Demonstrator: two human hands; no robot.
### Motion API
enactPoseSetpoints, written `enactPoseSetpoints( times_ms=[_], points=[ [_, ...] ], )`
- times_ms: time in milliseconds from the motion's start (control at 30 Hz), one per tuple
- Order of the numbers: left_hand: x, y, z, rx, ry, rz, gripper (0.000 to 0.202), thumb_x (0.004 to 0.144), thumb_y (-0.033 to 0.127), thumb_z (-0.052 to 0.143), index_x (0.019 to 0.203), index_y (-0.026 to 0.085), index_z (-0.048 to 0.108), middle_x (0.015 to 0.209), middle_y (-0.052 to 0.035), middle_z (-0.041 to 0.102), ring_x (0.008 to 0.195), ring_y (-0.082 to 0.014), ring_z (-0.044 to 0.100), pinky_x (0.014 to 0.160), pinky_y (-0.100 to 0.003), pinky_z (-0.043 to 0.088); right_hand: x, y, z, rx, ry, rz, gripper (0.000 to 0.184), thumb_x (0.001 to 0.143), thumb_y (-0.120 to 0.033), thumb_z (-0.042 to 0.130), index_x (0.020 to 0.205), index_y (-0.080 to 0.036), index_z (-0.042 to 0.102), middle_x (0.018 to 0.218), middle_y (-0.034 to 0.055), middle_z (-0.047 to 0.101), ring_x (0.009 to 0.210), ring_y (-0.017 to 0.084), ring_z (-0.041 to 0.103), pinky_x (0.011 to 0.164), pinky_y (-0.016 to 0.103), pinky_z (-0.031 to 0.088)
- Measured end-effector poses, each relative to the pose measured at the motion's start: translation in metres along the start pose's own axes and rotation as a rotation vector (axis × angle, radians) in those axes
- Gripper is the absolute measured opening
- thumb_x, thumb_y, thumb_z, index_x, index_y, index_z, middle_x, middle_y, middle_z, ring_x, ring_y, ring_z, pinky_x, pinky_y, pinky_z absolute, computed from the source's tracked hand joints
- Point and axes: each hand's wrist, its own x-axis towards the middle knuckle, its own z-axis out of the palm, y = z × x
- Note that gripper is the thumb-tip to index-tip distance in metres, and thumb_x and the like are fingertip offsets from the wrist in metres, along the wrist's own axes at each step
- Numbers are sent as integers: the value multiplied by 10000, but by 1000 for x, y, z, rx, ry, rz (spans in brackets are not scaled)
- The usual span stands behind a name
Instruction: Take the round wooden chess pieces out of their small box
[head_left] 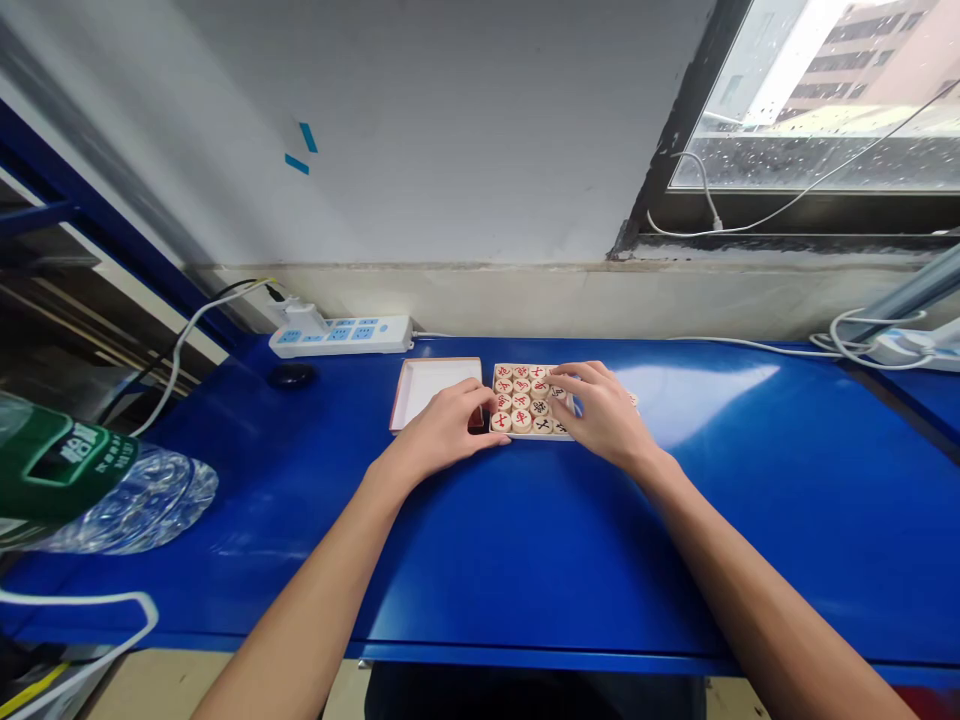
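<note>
Steadying shallow white tray (525, 437) of round wooden red-and-black-marked chess discs (520, 400) with curled left hand (446, 432), clasp unclear; pressing flat, open right hand (604, 415) lightly on them, keeping rows seated.

Workshop: blue metal bench (525, 560), steel racking (67, 210), bare wall

A glossy blue bench (525, 540) ran along a pale grey wall (450, 120) marked with blue tape (302, 148). Daylight came through a window (825, 90) at upper right. A white power strip (341, 335) lay against the wall.
</note>
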Motion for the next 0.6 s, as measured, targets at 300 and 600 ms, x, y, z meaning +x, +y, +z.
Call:
enactPoseSetpoints(
  times_ms=[300,600],
  points=[
    [0,-1,0,8,5,7,306,837,432,792,977,208,638,995,-29,611,802,-167,599,749,-334,517,0,-4,-4,17,-45,-35,257,915,-286,660,1158,-267,745,1138,94,718,1055,301,615,910,487,537],
    [0,-1,0,9,-5,2,301,838,417,795,985,210,634,1013,-27,610,798,-158,592,741,-327,508,1,-3,-4,85,-36,16,118,955,-329,639,994,-242,708,934,69,756,967,283,639,828,432,531]
  ],
)
